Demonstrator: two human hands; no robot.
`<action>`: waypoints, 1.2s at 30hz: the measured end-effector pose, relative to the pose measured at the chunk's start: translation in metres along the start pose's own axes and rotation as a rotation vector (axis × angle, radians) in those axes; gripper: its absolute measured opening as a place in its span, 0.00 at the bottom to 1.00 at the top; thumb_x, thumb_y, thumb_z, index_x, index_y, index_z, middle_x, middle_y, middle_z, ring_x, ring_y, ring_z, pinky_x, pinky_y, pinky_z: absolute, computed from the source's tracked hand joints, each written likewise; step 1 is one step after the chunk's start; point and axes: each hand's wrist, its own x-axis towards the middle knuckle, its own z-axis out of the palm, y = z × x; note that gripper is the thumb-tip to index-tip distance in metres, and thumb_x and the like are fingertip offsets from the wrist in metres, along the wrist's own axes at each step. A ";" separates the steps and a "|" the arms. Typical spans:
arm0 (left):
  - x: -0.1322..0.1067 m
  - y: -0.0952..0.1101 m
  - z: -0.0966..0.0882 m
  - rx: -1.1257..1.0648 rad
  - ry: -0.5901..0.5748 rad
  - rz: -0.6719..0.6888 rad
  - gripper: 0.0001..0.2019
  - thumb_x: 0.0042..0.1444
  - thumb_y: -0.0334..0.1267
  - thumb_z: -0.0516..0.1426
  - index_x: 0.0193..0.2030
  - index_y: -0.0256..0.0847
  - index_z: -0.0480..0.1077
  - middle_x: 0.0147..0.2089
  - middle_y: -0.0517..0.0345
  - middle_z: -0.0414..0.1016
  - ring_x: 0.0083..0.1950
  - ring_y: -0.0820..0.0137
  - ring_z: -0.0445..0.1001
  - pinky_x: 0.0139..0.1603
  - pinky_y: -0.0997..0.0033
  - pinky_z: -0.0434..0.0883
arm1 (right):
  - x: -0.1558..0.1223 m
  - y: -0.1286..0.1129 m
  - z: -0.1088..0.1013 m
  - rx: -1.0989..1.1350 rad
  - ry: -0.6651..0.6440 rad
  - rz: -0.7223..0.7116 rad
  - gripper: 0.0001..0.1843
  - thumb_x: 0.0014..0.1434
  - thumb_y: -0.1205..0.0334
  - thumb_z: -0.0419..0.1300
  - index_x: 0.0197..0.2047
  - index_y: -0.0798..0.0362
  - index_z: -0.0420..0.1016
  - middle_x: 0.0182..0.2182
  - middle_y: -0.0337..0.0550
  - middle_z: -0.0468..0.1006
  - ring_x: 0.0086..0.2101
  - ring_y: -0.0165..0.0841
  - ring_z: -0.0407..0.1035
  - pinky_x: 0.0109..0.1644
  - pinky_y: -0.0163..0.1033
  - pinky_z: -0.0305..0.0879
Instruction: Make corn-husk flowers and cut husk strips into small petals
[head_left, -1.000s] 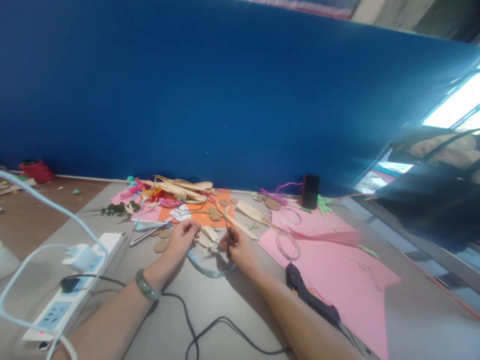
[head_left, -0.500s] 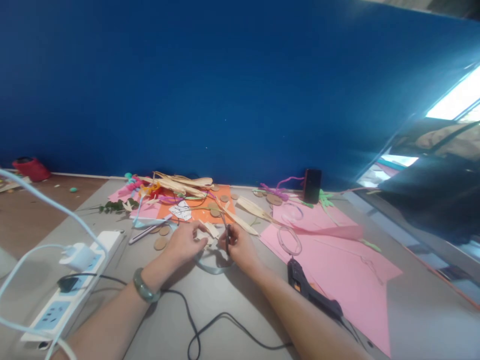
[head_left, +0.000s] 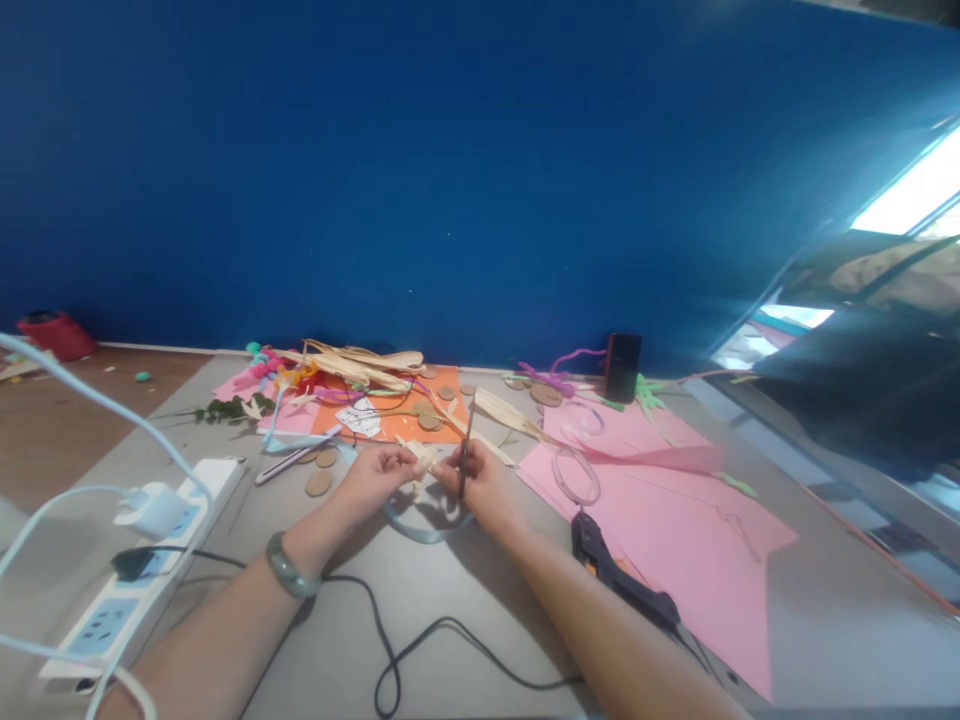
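Note:
My left hand pinches a small pale piece of dried husk between thumb and fingertips. Dark scissors sit in my right hand, with the blades pointing up and away from me. The fingertips of my right hand also meet the husk piece at its right side. Just under both hands, a pale blue-grey band curves across the table. An orange sheet with wooden discs on it lies beyond them.
To the right are pink paper sheets, a black glue gun and a phone against the blue partition. A white power strip stands left. A black cable loops in front; dried husks lie behind.
My fingertips have come together on the husk piece. The scissors have turned, so their blades now stand up more steeply above my right hand.

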 end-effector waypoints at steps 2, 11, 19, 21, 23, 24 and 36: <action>-0.002 0.004 0.002 -0.180 -0.038 -0.080 0.14 0.45 0.47 0.63 0.28 0.38 0.70 0.18 0.66 0.62 0.16 0.79 0.55 0.18 0.77 0.51 | -0.001 -0.001 0.000 0.066 -0.013 -0.007 0.17 0.44 0.54 0.68 0.30 0.53 0.65 0.24 0.37 0.73 0.26 0.30 0.67 0.30 0.35 0.62; -0.004 0.008 0.010 -0.424 -0.058 -0.193 0.14 0.46 0.46 0.62 0.31 0.35 0.72 0.16 0.71 0.52 0.16 0.81 0.49 0.18 0.77 0.47 | -0.008 -0.011 -0.002 0.122 0.001 -0.049 0.14 0.45 0.58 0.67 0.29 0.52 0.65 0.23 0.34 0.68 0.24 0.27 0.62 0.26 0.32 0.59; -0.004 0.011 0.009 -0.673 -0.040 -0.249 0.13 0.46 0.37 0.56 0.37 0.32 0.74 0.24 0.62 0.63 0.24 0.77 0.62 0.25 0.77 0.60 | -0.008 -0.014 -0.001 0.126 0.010 -0.045 0.13 0.44 0.60 0.65 0.29 0.52 0.63 0.21 0.32 0.65 0.22 0.27 0.60 0.26 0.32 0.57; -0.003 0.009 0.009 -0.632 -0.019 -0.218 0.11 0.44 0.34 0.60 0.37 0.33 0.74 0.25 0.62 0.65 0.24 0.78 0.63 0.26 0.78 0.60 | -0.008 -0.013 -0.001 0.106 0.000 -0.045 0.13 0.45 0.60 0.65 0.29 0.52 0.64 0.21 0.32 0.65 0.22 0.26 0.60 0.25 0.31 0.56; -0.003 0.007 0.010 -0.589 0.000 -0.196 0.11 0.43 0.35 0.63 0.36 0.33 0.74 0.25 0.60 0.69 0.25 0.77 0.65 0.27 0.78 0.61 | -0.007 -0.011 -0.002 0.075 -0.007 -0.042 0.12 0.44 0.61 0.65 0.29 0.52 0.64 0.21 0.32 0.66 0.22 0.27 0.60 0.25 0.31 0.56; -0.003 0.006 0.010 -0.555 0.014 -0.187 0.12 0.43 0.36 0.64 0.35 0.33 0.74 0.25 0.59 0.70 0.25 0.76 0.66 0.27 0.77 0.62 | -0.006 -0.009 -0.002 0.059 -0.007 -0.041 0.11 0.44 0.62 0.64 0.29 0.52 0.64 0.20 0.32 0.66 0.22 0.27 0.60 0.24 0.31 0.56; -0.007 -0.004 0.023 -0.263 0.106 -0.051 0.08 0.40 0.37 0.65 0.26 0.35 0.75 0.21 0.59 0.74 0.22 0.74 0.69 0.26 0.75 0.66 | -0.007 0.001 0.005 -0.080 -0.024 -0.130 0.10 0.43 0.66 0.63 0.24 0.52 0.63 0.19 0.33 0.66 0.22 0.27 0.59 0.25 0.33 0.56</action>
